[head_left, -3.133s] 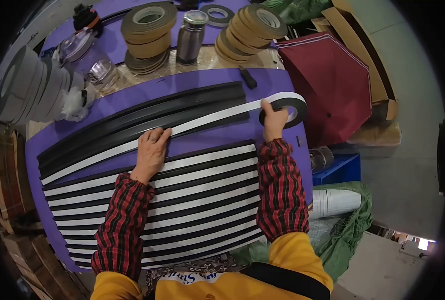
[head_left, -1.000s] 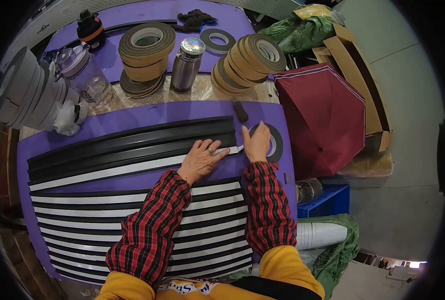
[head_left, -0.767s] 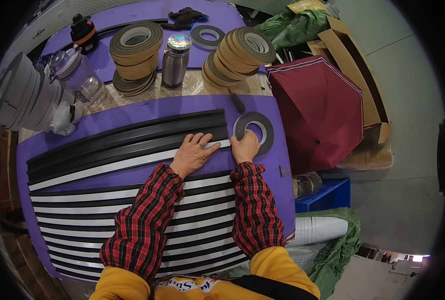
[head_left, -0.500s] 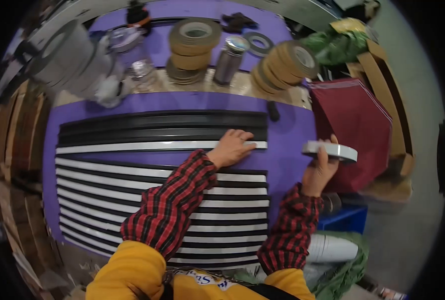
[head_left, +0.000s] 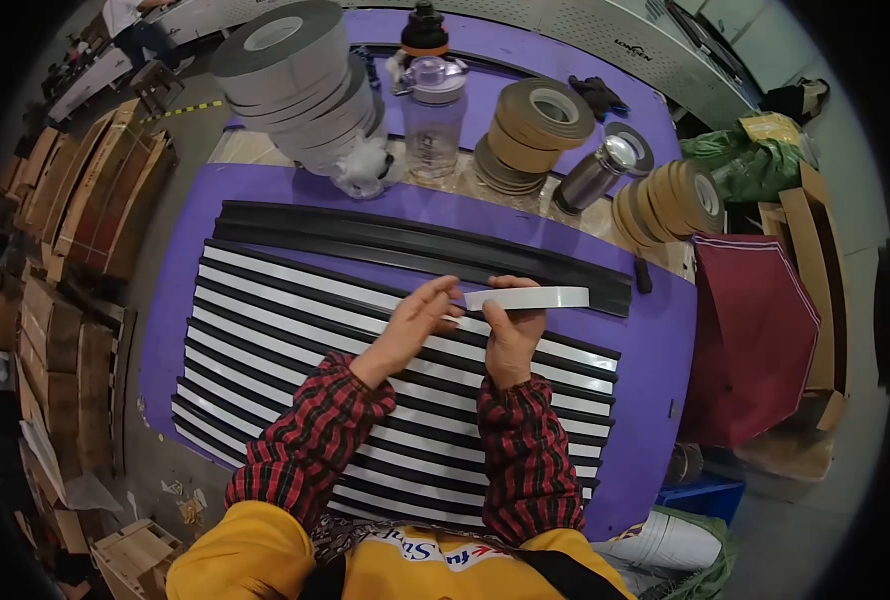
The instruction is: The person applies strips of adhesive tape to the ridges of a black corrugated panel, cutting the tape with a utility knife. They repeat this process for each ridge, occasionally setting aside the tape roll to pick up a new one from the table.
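My right hand [head_left: 513, 345] grips a roll of white tape [head_left: 540, 298], held on edge with thumb in front and fingers behind. Just left of the roll, my left hand [head_left: 410, 325] has its fingers stretched out and slightly apart, fingertips close to the tape. Both hands are over a row of black strips with white faces [head_left: 295, 331], laid side by side on the purple table [head_left: 655, 370]. Beyond them lie several plain black strips [head_left: 365, 240], partly hidden at the right by the roll and fingers.
Along the far side stand stacked grey tape rolls [head_left: 295, 85], a clear bottle [head_left: 433, 120], brown tape rolls [head_left: 535, 120], a metal flask [head_left: 595, 175] and more brown rolls [head_left: 665, 205]. A maroon umbrella [head_left: 750, 340] is at the right edge. Wooden crates [head_left: 95, 190] stand left.
The view has swung left. My left hand has come off the far white-faced strip, which now lies with the near row. My right hand has brought the tape roll in from the right.
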### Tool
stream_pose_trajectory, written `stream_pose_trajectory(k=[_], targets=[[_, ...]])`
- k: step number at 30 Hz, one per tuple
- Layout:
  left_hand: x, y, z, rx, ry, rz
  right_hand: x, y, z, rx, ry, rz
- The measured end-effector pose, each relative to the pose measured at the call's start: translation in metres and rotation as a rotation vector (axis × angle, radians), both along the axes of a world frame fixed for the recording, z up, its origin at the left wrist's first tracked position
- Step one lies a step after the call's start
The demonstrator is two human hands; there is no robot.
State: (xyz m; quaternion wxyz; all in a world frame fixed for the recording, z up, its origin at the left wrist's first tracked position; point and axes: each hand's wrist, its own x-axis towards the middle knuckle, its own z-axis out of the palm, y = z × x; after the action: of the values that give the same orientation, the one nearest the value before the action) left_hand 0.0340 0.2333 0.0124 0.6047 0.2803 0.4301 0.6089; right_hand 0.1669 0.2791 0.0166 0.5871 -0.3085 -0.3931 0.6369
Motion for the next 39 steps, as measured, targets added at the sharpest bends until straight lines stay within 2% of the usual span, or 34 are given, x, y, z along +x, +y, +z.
stream_pose_trajectory(k=[3, 4, 6, 7, 9, 10, 11, 13, 14, 15, 16, 17, 19, 22, 23, 24, 26, 28, 29, 31, 32, 33, 35, 36, 39], targets=[[-0.019, -0.012, -0.011, 0.024, -0.121, 0.108, -0.044, -0.017, 0.002, 0.045, -0.066, 0.066], [-0.034, -0.016, -0.008, 0.014, -0.146, 0.081, -0.056, -0.022, 0.002, 0.047, -0.049, 0.079], [-0.055, -0.029, 0.006, -0.028, -0.058, 0.076, -0.076, -0.028, -0.008, 0.084, -0.097, 0.079], [-0.059, -0.034, 0.022, -0.044, -0.103, 0.134, -0.086, -0.033, -0.011, 0.063, -0.085, 0.064], [-0.079, -0.041, 0.007, 0.026, 0.000, 0.136, -0.100, -0.038, -0.021, 0.003, -0.049, 0.117], [-0.089, -0.042, 0.002, 0.003, -0.028, 0.159, -0.106, -0.039, -0.021, -0.006, -0.033, 0.160], [-0.105, -0.043, -0.002, -0.043, 0.039, 0.154, -0.110, -0.037, -0.021, -0.010, -0.017, 0.201], [-0.164, -0.047, -0.014, -0.116, 0.181, 0.215, -0.086, -0.023, -0.015, -0.036, 0.509, 0.126], [-0.213, -0.049, -0.023, -0.145, 0.341, 0.227, -0.058, -0.011, -0.003, -0.080, 0.733, 0.105], [-0.259, -0.050, -0.020, -0.269, 0.513, 0.266, -0.028, 0.004, 0.003, 0.045, 0.619, 0.095], [-0.312, -0.052, -0.042, -0.263, 0.758, 0.357, 0.008, 0.016, -0.003, 0.028, 0.617, 0.048], [-0.363, -0.053, -0.062, -0.215, 0.824, 0.413, 0.041, 0.028, -0.012, 0.013, 0.613, 0.001], [-0.423, -0.050, -0.061, -0.390, 0.909, 0.337, 0.085, 0.050, -0.040, -0.083, 0.240, -0.305], [-0.445, -0.028, -0.076, -0.407, 0.973, 0.306, 0.077, 0.066, -0.055, -0.070, -0.788, -0.526], [-0.448, -0.023, -0.082, -0.408, 0.970, 0.302, 0.080, 0.070, -0.059, -0.028, -0.917, -0.445], [-0.449, -0.019, -0.085, -0.467, 0.986, 0.288, 0.082, 0.074, -0.064, -0.029, -0.920, -0.447], [-0.450, -0.013, -0.090, -0.526, 1.001, 0.260, 0.086, 0.079, -0.077, 0.057, -1.276, -0.407], [-0.453, -0.015, -0.093, -0.572, 0.947, 0.309, 0.077, 0.082, -0.076, 0.060, -1.458, -0.408], [-0.463, -0.018, -0.104, -0.529, 1.023, 0.309, 0.077, 0.084, -0.077, 0.038, -1.571, -0.407], [-0.467, -0.022, -0.099, -0.474, 1.110, 0.232, 0.079, 0.087, -0.086, 0.204, -1.616, -0.459], [-0.469, -0.023, -0.107, -0.452, 1.072, 0.259, 0.079, 0.086, -0.085, 0.122, -1.724, -0.452], [-0.488, -0.022, -0.120, -0.447, 1.101, 0.134, 0.079, 0.086, -0.086, 0.084, -1.884, -0.508], [-0.485, -0.023, -0.120, -0.464, 1.068, 0.215, 0.079, 0.087, -0.092, 0.131, -1.881, -0.539], [-0.499, -0.025, -0.133, -0.450, 1.057, 0.215, 0.074, 0.087, -0.089, 0.177, -1.929, -0.562], [-0.494, -0.025, -0.125, -0.470, 1.075, 0.223, 0.069, 0.086, -0.086, 0.185, -1.961, -0.555]])
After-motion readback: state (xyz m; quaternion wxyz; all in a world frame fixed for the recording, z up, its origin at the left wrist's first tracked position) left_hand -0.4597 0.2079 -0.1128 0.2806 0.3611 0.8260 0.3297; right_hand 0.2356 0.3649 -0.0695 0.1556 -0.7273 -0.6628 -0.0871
